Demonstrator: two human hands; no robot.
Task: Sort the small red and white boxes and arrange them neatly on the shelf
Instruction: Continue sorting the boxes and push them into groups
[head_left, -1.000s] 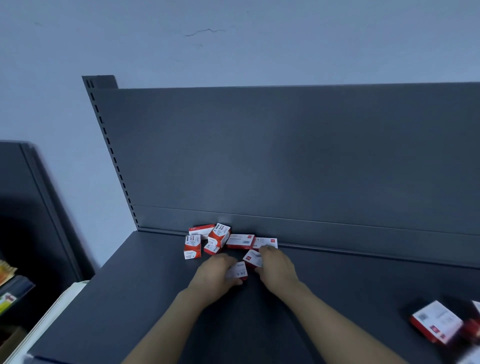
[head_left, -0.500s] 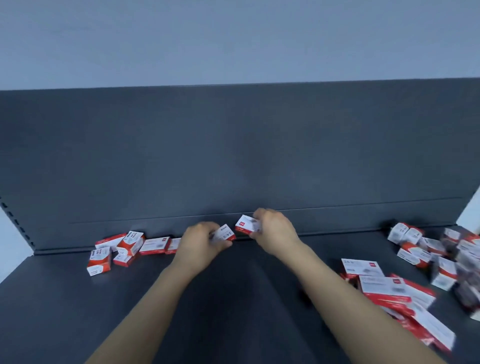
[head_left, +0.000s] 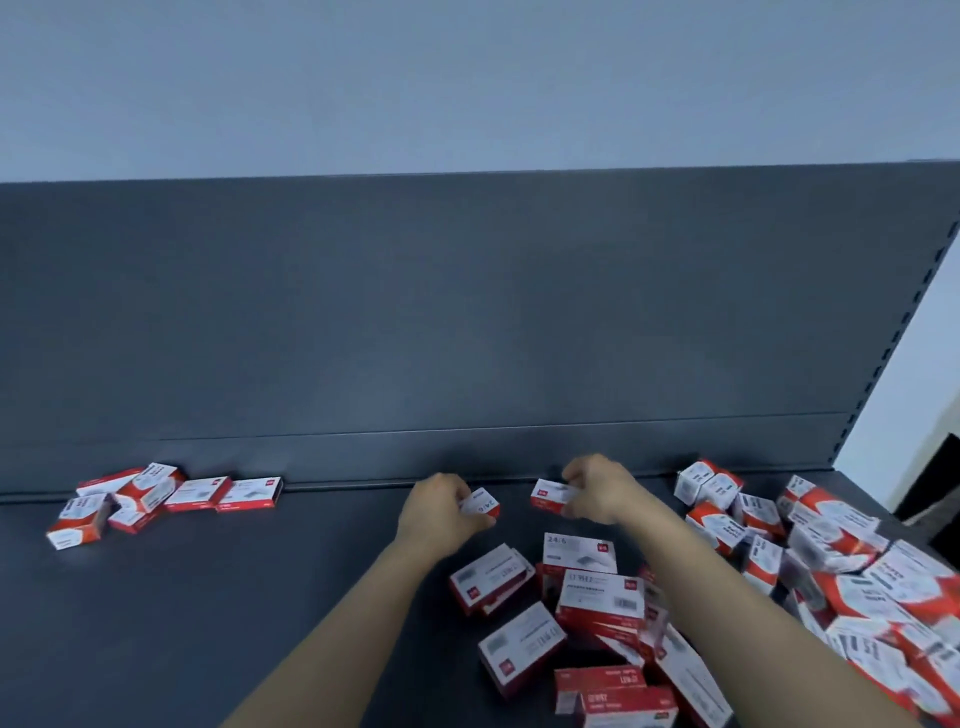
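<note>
My left hand (head_left: 441, 512) is closed around a small red and white box (head_left: 481, 505) marked 24/6, held just above the dark shelf (head_left: 260, 597). My right hand (head_left: 602, 491) grips a second small box (head_left: 549, 493) by its end, near the shelf's back panel. A small group of boxes (head_left: 156, 496) lies at the far left against the back panel. A big jumbled heap of boxes (head_left: 831, 571) fills the right side. Several flatter boxes (head_left: 579, 587) lie between my forearms.
The shelf's dark back panel (head_left: 467, 312) rises behind everything, with a slotted upright (head_left: 904, 332) at its right end. A pale wall (head_left: 467, 78) shows above. Bare shelf surface stretches between the left group and my left arm.
The view has swung to the right, so the left group now sits far left and the right heap is in full view. Both hands carried their boxes rightward and drew apart.
</note>
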